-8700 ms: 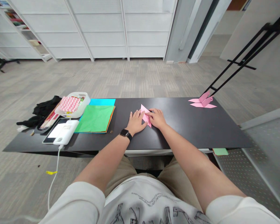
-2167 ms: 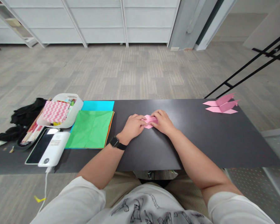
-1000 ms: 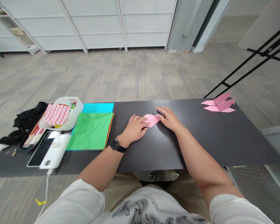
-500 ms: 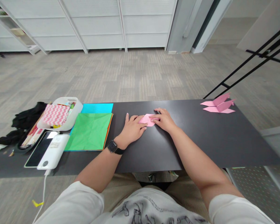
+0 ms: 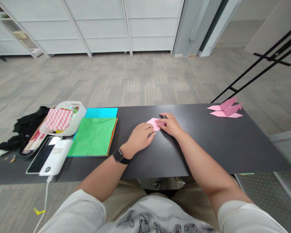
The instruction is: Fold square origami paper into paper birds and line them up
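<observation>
A small piece of folded pink paper (image 5: 152, 121) with angled corners lies on the dark table between my two hands. At its left edge my left hand (image 5: 141, 135) has its fingers bent and drawn together, with the thumb near the paper's lower edge. My right hand (image 5: 171, 125) holds down the right part of the paper with thumb and fingers, while another finger reaches past the top edge onto the table. The fingers cover both ends of the paper, so its folds there are hidden.
Two folded pink paper birds (image 5: 226, 110) stand at the table's right. On the left lie green paper sheets (image 5: 93, 136) over a blue sheet (image 5: 103, 112), a white container (image 5: 81, 113), a phone (image 5: 40, 158), a white power bank (image 5: 55, 157) with a cable, and black cloth (image 5: 31, 119).
My left hand's fingers have gone from spread out to bent and closer together, and the hand has shifted slightly right along the paper. My right hand has stayed nearly still.
</observation>
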Tool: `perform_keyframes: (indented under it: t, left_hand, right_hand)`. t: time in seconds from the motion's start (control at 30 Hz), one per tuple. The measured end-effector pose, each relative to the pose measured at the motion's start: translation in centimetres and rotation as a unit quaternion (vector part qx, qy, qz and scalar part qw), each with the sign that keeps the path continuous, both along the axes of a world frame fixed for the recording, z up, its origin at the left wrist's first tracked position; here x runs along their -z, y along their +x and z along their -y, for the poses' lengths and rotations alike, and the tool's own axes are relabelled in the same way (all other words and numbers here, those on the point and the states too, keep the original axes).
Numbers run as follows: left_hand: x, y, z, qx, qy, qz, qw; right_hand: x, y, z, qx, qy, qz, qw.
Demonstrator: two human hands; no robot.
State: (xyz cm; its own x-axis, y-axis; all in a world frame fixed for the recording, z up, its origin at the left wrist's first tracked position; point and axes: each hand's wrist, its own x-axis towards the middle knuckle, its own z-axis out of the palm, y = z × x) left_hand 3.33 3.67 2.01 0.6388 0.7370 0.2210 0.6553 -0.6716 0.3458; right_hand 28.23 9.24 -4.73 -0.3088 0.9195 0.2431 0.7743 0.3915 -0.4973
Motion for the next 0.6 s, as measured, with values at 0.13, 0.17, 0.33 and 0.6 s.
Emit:
perform_keyframes:
  t: [0.13,0.17,0.33,0.6]
  left_hand:
    - [0.9,0.8,0.4,0.047,-0.024,-0.009,0.999]
    - [1.1,0.8,0.3,0.045,-0.029,-0.017,0.998]
    - [1.8,0.2,-0.7,-0.005,-0.025,-0.042,0.999]
    - [2.3,-0.5,-1.6,-0.089,-0.003,-0.045,0.995]
  right_hand:
    - [0.0,0.1,0.1,-0.003,0.009,-0.003,1.000]
    - [-0.1,0.1,0.1,-0.003,0.012,-0.005,1.000]
    - [-0.7,0.3,0.1,-0.006,0.017,-0.005,1.000]
    - [-2.1,-1.1,2.2,-0.096,-0.005,-0.017,0.995]
